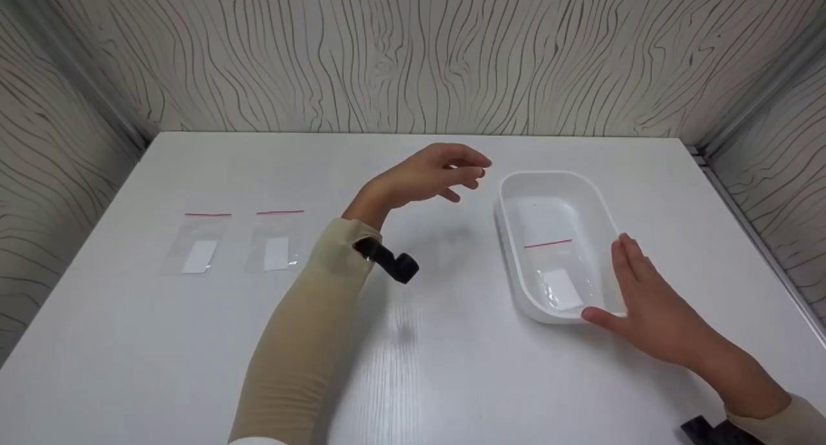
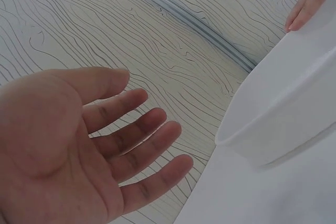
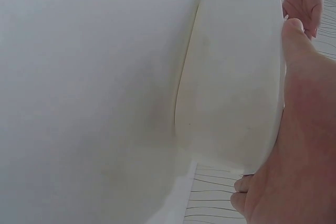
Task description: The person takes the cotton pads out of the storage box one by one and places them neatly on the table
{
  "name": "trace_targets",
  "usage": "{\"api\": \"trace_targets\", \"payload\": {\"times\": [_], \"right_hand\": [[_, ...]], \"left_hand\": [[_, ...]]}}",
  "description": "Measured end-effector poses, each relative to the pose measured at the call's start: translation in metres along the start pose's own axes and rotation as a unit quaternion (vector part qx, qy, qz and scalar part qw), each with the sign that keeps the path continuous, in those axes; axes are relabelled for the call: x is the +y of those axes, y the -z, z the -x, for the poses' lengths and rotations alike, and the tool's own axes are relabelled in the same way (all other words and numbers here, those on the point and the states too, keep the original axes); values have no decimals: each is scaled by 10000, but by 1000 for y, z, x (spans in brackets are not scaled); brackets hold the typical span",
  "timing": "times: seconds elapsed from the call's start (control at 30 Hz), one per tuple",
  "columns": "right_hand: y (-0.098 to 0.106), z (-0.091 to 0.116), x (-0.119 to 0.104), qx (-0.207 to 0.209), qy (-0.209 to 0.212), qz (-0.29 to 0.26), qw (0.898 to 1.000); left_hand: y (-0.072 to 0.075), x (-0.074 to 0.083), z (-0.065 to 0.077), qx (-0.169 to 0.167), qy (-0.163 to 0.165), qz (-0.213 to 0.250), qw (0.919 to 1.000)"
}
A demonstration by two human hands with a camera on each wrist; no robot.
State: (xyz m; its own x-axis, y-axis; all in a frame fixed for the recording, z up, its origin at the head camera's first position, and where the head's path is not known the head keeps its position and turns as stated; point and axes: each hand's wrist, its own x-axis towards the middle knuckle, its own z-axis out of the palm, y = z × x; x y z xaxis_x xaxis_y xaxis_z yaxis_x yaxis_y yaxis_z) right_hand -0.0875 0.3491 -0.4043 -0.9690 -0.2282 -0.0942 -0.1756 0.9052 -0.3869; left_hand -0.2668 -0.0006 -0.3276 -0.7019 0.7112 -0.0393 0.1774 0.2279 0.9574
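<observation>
My left hand [image 1: 439, 173] hangs above the table to the left of a white plastic tray [image 1: 507, 251], holding nothing. Its fingers are loosely bent, and the empty palm [image 2: 58, 145] faces the camera in the left wrist view. At the tray's near right corner rests my right hand [image 1: 652, 309], fingers straight along the right rim and thumb on the near rim. Inside the tray lies a clear zip bag [image 1: 560, 289] with a red strip and a white paper piece. The right wrist view shows the tray's outer wall [image 3: 231, 77] beside the thumb.
Two more clear bags, a far-left bag [image 1: 200, 255] and another bag [image 1: 277, 251], lie flat on the white table [image 1: 439, 380], each with a red strip and white paper. Behind the table stands a wood-patterned wall [image 1: 413, 58]; side panels flank it.
</observation>
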Motion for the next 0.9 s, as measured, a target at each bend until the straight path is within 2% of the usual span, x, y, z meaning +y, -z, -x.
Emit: {"api": "trace_targets", "payload": {"times": [0.33,0.63,0.9], "right_hand": [[-1,-1,0,-76,-107,43,9999],[-1,-2,1,-95,-139,79,9998],[1,-2,0,-27,-69,25,10000]], "left_hand": [[-8,7,-13,-55,79,-30,9999],[-7,20,-26,-95,301,-7,9995],[-11,20,-34,-25,360,40,9993]]}}
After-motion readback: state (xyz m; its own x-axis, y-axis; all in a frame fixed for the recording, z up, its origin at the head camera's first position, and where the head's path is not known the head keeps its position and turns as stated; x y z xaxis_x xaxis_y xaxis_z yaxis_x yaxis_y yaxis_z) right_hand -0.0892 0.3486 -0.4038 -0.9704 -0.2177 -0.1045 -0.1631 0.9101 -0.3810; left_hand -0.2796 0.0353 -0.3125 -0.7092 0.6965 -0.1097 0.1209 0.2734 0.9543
